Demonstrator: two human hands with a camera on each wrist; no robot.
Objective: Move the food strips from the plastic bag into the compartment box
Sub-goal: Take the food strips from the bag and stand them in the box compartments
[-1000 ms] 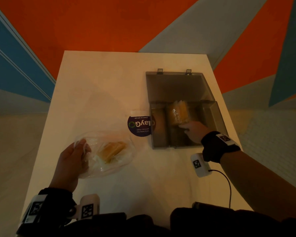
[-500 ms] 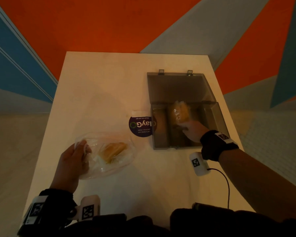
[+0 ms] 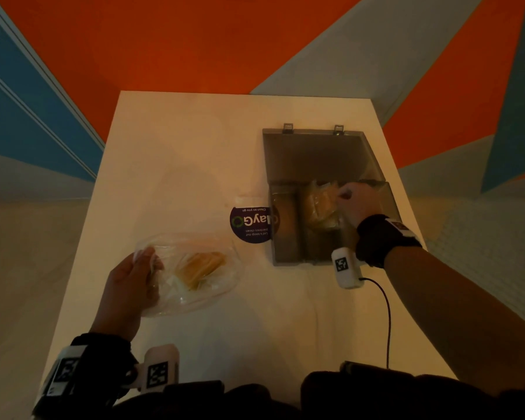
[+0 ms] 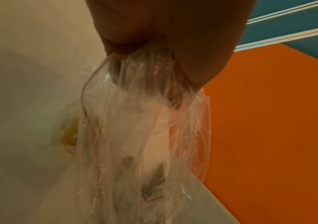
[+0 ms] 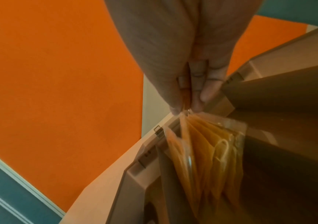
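now the right hand (image 3: pixel 356 201) pinches wrapped food strips (image 3: pixel 319 204) over the compartment box (image 3: pixel 285 253) — best lowered flat; left hand (image 3: pixel 131 286) grips the plastic bag (image 3: pixel 219 286).

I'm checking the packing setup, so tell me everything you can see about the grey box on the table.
The box is smoky grey translucent plastic, standing on the white table at its right side. Its hinged lid lies open and flat behind it, two small latches at the far edge. Dividers split the inside into long compartments. The middle one holds yellow-orange strips in clear wrap, which the right hand pinches at the top. A round purple sticker lies against its left wall.
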